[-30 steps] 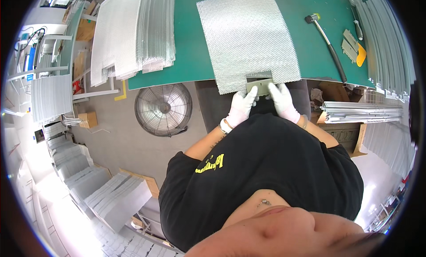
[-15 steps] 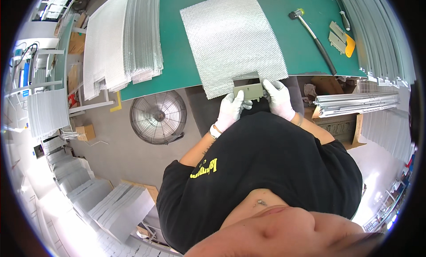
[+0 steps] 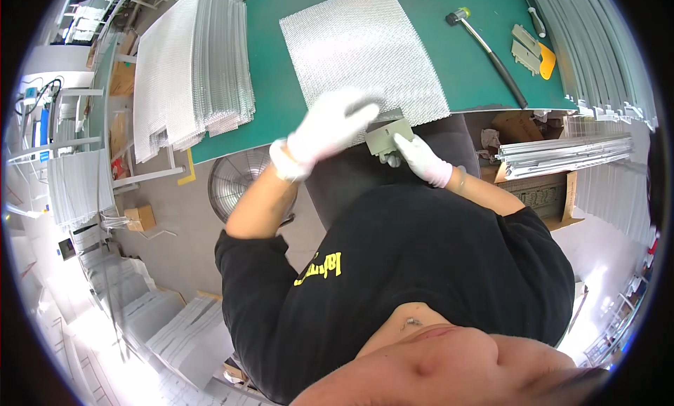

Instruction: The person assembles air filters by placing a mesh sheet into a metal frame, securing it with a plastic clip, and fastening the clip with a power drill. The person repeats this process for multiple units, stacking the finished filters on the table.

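Note:
My right hand (image 3: pixel 425 160), in a white glove, grips a small olive-grey plastic plate (image 3: pixel 381 138) at the notch in the near edge of a silvery mesh sheet (image 3: pixel 358 48). The thumb lies on top of the plate and fingertips show beneath it. Whether the plate touches the sheet I cannot tell. My left hand (image 3: pixel 330 129), also white-gloved, is raised over the sheet's near left corner, to the left of the plate. Its fingers are stretched out and slightly blurred, with nothing seen in them. The sheet lies on a green table (image 3: pixel 270 48) and overhangs its near edge.
A stack of mesh sheets (image 3: pixel 193 62) stands at the left. To the right lie a mallet (image 3: pixel 488 51), olive-grey pieces (image 3: pixel 525 48), a yellow scraper (image 3: pixel 547 61) and a screwdriver (image 3: pixel 536 21). Long metal strips (image 3: pixel 565 155) rest below the table. A floor fan (image 3: pixel 235 185) stands left of me.
My left hand has let go of the olive-grey plate and risen up and left over the sheet. My right hand keeps hold of the plate, which is now tilted and slightly further left.

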Tool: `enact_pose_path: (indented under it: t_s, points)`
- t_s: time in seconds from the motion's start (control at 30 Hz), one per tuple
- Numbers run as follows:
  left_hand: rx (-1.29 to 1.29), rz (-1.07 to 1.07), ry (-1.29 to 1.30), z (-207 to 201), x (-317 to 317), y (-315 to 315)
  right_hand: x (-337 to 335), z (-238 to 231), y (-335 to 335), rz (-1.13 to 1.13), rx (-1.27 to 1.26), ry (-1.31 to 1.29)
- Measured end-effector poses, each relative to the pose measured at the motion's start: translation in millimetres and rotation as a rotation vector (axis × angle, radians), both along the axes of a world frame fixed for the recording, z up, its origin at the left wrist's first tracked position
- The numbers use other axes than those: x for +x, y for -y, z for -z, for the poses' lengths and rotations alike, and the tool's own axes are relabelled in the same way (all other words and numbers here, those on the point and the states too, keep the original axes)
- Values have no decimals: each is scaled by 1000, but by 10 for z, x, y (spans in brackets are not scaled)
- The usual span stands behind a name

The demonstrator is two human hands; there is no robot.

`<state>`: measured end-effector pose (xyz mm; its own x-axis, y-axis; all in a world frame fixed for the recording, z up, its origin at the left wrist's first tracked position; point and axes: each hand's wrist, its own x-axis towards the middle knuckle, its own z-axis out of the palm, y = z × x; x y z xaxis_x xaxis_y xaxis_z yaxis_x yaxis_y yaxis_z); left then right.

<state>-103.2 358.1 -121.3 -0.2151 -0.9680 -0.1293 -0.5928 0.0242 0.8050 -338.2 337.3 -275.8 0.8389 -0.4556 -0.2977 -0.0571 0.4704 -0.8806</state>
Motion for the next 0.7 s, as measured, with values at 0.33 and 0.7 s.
enact_pose_path:
  t_s: [0.33, 0.7]
  points:
    - [-384, 10, 703, 591, -910, 148, -367, -7, -194, 908, -30, 9]
    - [-351, 1, 680, 549, -958, 61, -340, -227, -150, 883, 75, -38]
